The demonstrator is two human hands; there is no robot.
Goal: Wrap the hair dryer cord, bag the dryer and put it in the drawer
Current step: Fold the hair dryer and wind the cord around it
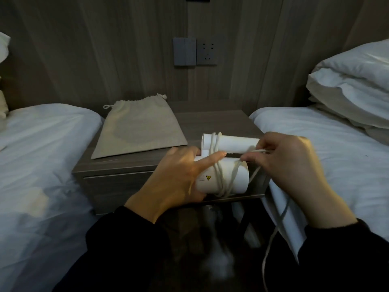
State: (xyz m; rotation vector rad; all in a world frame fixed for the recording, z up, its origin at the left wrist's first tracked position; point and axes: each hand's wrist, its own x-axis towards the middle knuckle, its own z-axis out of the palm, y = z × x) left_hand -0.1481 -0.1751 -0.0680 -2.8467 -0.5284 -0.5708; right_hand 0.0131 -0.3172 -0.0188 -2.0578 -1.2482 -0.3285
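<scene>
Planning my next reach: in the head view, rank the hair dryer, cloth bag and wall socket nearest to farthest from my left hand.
1. hair dryer, gripped by the left hand.
2. cloth bag, on the nightstand, up-left.
3. wall socket, high up behind the nightstand.

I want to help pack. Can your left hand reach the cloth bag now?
Probably, but not freely: the left hand holds the hair dryer. The bag lies flat on the nightstand just beyond it, with nothing between.
</scene>
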